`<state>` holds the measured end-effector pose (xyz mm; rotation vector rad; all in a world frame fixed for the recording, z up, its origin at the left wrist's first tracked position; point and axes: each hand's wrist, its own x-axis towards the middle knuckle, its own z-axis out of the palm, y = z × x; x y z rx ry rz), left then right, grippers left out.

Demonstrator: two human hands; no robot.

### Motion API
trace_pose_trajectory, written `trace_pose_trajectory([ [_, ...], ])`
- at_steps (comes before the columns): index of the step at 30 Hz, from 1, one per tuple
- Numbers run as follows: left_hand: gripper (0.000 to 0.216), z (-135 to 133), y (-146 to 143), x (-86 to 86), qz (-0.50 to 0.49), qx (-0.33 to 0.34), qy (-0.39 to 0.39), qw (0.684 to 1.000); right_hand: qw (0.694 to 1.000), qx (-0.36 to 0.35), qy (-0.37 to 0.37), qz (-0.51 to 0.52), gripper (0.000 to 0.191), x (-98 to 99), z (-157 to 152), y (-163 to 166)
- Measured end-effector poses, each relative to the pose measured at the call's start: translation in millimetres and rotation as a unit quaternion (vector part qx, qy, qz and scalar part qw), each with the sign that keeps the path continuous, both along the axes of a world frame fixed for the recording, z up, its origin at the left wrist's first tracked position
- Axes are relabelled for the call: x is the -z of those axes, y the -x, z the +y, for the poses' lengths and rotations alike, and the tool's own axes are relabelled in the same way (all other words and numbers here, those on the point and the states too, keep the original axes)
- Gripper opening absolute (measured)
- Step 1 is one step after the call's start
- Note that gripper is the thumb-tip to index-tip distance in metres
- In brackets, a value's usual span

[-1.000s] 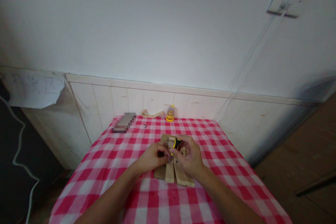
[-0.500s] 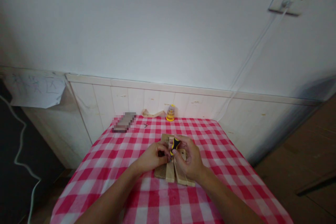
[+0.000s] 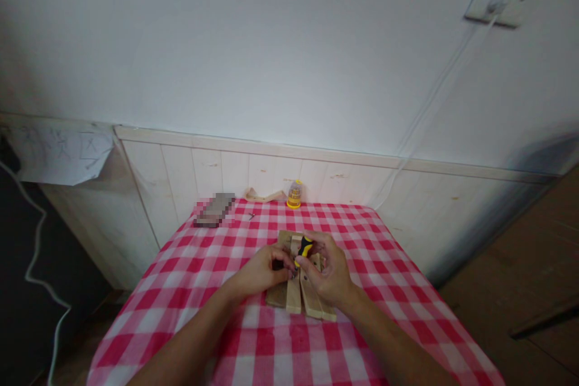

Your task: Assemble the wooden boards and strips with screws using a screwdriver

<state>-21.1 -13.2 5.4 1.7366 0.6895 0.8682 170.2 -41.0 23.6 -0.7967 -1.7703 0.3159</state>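
My right hand (image 3: 332, 271) is closed around a short black and yellow screwdriver (image 3: 306, 246), tilted with its lower end toward the wood. Below it lie narrow pale wooden strips (image 3: 294, 297), resting on a darker wooden board (image 3: 275, 297). Dark round holes or screw heads show on the right-hand strip (image 3: 312, 295). From the left, my left hand (image 3: 266, 268) reaches in with its fingers pinched at the strip, close to the screwdriver's lower end. A small dark thing sits at those fingertips, too small to make out.
A red and white checked cloth (image 3: 181, 313) covers the table. Toward the wall stand a yellow-based clear container (image 3: 294, 195), a curled pale strip (image 3: 265, 196), a small metal piece (image 3: 251, 216) and a blurred-out flat object (image 3: 215, 210). A wall socket (image 3: 497, 3) is at upper right.
The screwdriver's handle has tipped slightly to the right with my right hand. My left hand stays at nearly the same spot on the wood.
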Motion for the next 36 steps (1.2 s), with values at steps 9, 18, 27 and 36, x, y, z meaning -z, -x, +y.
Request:
trace_pose_trajectory([
  [9,0.026,5.5,10.3,1.6,-0.014,0.059,0.052,0.997,1.000,0.000,-0.003,-0.003,0.044,1.0,1.0,-0.6],
  [18,0.031,5.0,7.7,2.6,0.002,0.042,0.065,0.997,0.999,-0.033,-0.003,-0.008,0.042,-4.2,-5.2,-0.3],
  [27,0.027,3.1,8.9,-5.5,0.019,0.051,0.047,0.997,0.999,-0.016,-0.026,-0.026,0.042,-5.0,-5.6,1.0],
  [36,0.027,2.5,10.0,-7.7,0.042,0.031,0.041,0.998,0.999,-0.014,-0.037,-0.032,0.040,-8.8,-3.1,2.1],
])
